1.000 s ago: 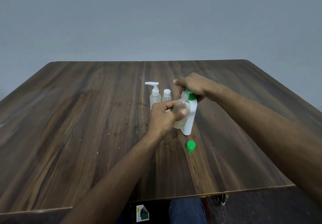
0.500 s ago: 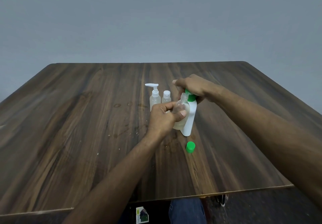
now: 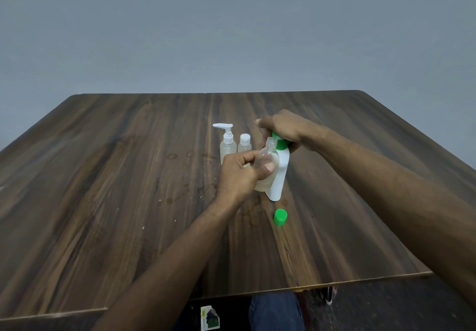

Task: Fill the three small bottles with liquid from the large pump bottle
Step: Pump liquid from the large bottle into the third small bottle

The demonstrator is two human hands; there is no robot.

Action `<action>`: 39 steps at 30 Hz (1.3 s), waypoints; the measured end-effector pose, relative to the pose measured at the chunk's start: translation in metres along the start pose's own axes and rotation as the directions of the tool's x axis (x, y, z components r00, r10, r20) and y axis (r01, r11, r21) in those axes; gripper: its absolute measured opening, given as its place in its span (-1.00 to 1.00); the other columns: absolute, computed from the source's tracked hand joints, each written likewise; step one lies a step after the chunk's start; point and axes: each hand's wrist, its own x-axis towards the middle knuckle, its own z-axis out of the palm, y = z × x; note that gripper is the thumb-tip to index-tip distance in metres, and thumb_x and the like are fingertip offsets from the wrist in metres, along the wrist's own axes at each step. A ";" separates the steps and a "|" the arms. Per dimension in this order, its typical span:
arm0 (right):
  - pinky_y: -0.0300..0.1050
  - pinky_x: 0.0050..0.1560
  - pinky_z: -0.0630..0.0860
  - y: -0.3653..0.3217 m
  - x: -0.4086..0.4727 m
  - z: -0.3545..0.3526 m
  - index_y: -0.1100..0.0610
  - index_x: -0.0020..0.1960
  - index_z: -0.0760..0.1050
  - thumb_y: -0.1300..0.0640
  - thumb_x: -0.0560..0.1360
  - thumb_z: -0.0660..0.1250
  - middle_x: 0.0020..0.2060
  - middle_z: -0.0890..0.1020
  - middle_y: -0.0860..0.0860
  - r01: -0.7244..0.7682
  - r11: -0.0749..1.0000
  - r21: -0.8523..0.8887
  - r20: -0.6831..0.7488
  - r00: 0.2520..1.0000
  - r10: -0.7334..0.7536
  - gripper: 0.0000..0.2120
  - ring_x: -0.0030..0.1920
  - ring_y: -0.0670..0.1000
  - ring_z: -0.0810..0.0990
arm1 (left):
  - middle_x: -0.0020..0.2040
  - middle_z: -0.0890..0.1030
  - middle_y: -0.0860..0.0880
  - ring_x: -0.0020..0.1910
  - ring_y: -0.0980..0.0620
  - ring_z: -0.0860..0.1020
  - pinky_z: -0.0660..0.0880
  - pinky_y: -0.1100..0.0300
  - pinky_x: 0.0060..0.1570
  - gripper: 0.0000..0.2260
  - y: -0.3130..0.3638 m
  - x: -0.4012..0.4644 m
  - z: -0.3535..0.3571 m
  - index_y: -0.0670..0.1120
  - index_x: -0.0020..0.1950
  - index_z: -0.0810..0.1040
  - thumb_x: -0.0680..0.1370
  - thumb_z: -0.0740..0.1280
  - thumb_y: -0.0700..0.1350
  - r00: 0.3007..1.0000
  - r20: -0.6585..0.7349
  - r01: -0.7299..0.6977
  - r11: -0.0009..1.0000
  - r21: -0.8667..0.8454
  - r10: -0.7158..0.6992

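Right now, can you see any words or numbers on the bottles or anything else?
No words can be read.
Large pump bottle: plain white side, no print showing.
Small bottles: clear, no labels visible.
Green cap: plain.
Printed packet under the table: has print, too small and blurred to read.

Your left hand (image 3: pixel 240 173) is curled round the small clear bottle (image 3: pixel 265 168), thumb across its front and index finger stretched along its far side, holding it tilted against the left side of the large pump bottle (image 3: pixel 279 173). Your right hand (image 3: pixel 284 128) sits on top of the large pump bottle, fingers wrapped over its green pump head. Both forearms reach in from the near edge.
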 end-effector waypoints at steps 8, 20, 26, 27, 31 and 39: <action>0.01 -0.06 0.65 -0.002 -0.001 -0.003 0.14 -0.10 0.54 -0.23 0.59 0.27 -0.15 0.71 0.10 -0.004 1.000 0.010 0.040 0.999 0.004 -0.58 -0.23 0.09 0.69 | -0.12 0.68 -0.03 -0.03 -0.07 0.63 0.57 -0.11 0.06 -0.79 0.000 0.001 0.001 -0.13 0.03 0.68 0.42 0.44 -0.28 1.000 -0.006 -0.007 1.000 0.005 0.007; 0.01 -0.15 0.62 0.001 0.001 0.000 0.19 -0.19 0.54 -0.09 0.59 0.28 -0.13 0.71 0.17 0.020 1.000 -0.011 -0.039 0.999 -0.021 -0.64 -0.26 0.13 0.64 | -0.17 0.65 -0.03 -0.13 0.02 0.58 0.55 -0.04 0.03 -0.80 0.004 -0.001 0.001 -0.14 0.01 0.67 0.42 0.42 -0.32 1.000 0.001 -0.008 1.000 -0.025 0.008; 0.09 0.02 0.62 -0.005 -0.005 -0.006 0.06 -0.17 0.52 -0.26 0.56 0.30 -0.21 0.67 0.08 -0.022 0.999 0.037 0.073 0.997 0.020 -0.61 -0.25 0.10 0.67 | -0.21 0.66 0.05 -0.14 0.06 0.60 0.55 0.04 0.01 -0.80 0.003 -0.002 0.001 -0.13 0.01 0.68 0.42 0.43 -0.32 1.000 0.010 -0.012 1.000 -0.005 0.012; 0.08 0.02 0.62 -0.005 -0.004 -0.006 0.08 -0.17 0.52 -0.23 0.57 0.30 -0.21 0.68 0.08 -0.022 0.999 0.039 0.067 0.998 0.019 -0.62 -0.25 0.10 0.67 | -0.19 0.67 0.04 -0.13 0.07 0.60 0.55 0.05 0.01 -0.80 0.003 -0.002 0.001 -0.13 0.01 0.68 0.42 0.43 -0.32 1.000 0.011 -0.017 1.000 -0.007 0.018; -0.06 -0.19 0.59 -0.001 -0.002 -0.002 0.16 -0.19 0.53 -0.07 0.61 0.26 -0.16 0.70 0.12 0.011 1.000 0.012 0.005 1.000 -0.012 -0.66 -0.28 0.08 0.64 | -0.24 0.65 0.07 -0.18 0.09 0.58 0.55 0.12 -0.08 -0.81 0.004 -0.003 0.002 -0.15 0.01 0.68 0.43 0.42 -0.31 1.000 0.010 -0.017 1.000 -0.011 0.017; -0.03 -0.13 0.62 -0.002 -0.001 -0.004 0.17 -0.11 0.55 -0.23 0.58 0.27 -0.22 0.70 0.08 0.002 1.000 0.027 0.036 0.999 -0.002 -0.56 -0.28 0.07 0.67 | -0.15 0.68 0.00 -0.10 0.05 0.60 0.56 -0.02 0.04 -0.80 0.004 -0.002 0.002 -0.13 0.02 0.68 0.43 0.43 -0.30 1.000 0.005 -0.020 1.000 0.006 0.020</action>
